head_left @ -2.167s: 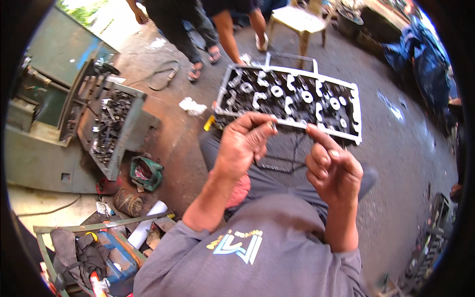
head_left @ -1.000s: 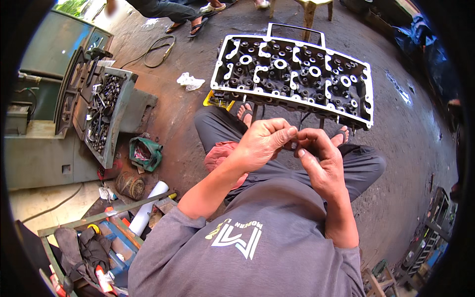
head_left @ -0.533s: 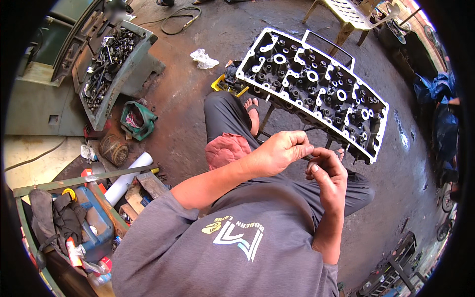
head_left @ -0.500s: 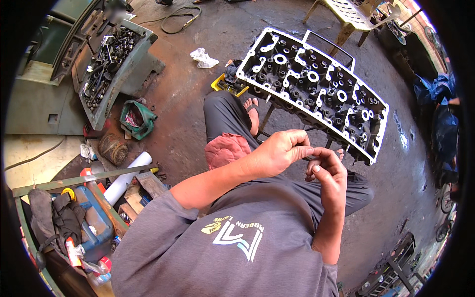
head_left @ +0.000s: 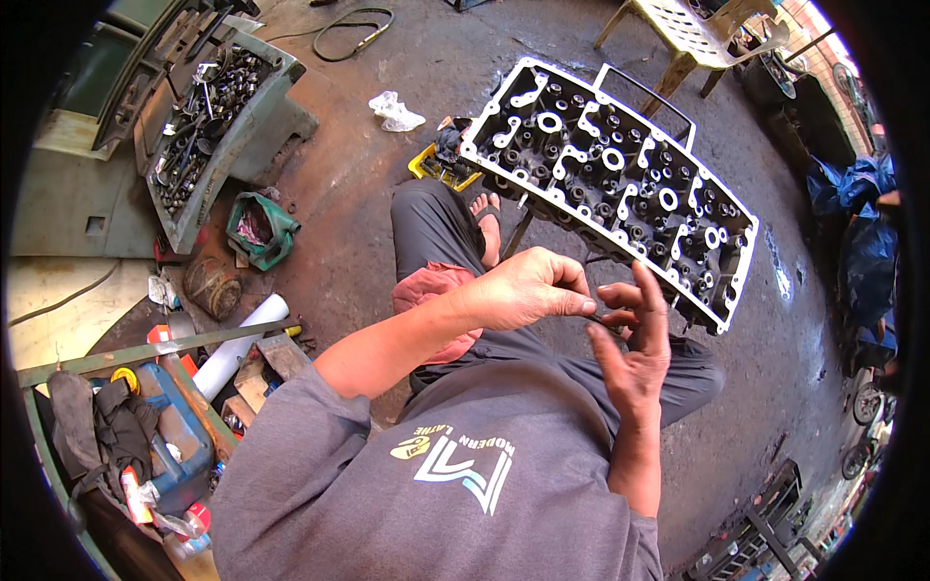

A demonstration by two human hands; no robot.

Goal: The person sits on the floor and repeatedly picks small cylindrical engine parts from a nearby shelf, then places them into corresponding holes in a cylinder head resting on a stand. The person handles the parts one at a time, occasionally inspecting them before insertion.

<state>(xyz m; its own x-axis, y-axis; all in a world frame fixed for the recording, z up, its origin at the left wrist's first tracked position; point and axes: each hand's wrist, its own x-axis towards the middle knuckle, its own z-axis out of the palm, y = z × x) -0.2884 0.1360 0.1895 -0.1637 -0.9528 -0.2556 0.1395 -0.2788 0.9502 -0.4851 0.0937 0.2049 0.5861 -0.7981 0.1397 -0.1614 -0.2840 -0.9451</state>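
Observation:
My left hand (head_left: 542, 290) is closed in a pinch, thumb against fingers. A small dark piece (head_left: 592, 316) shows at its fingertips, too small to name. Just to the right, my right hand (head_left: 635, 349) has its fingers spread and its thumb apart, and nothing shows in its grip. Both hands are held over my lap, near the close edge of an engine cylinder head (head_left: 612, 158). The cylinder head has a bright rim, dark cavities with several valve springs, and rests raised above the floor. A red cloth (head_left: 426, 287) lies on my left thigh, partly behind my forearm.
A yellow tray (head_left: 422, 163) with dark parts sits by my foot. At left are a metal trough of valves (head_left: 208, 131), a cut green container (head_left: 262, 232) and a crate holding a blue box (head_left: 184, 455). A plastic chair (head_left: 678, 39) stands beyond the cylinder head.
My right hand has come away from the left fingertips and its fingers have spread. The left hand keeps its pinch, and a small dark piece now shows at its tips.

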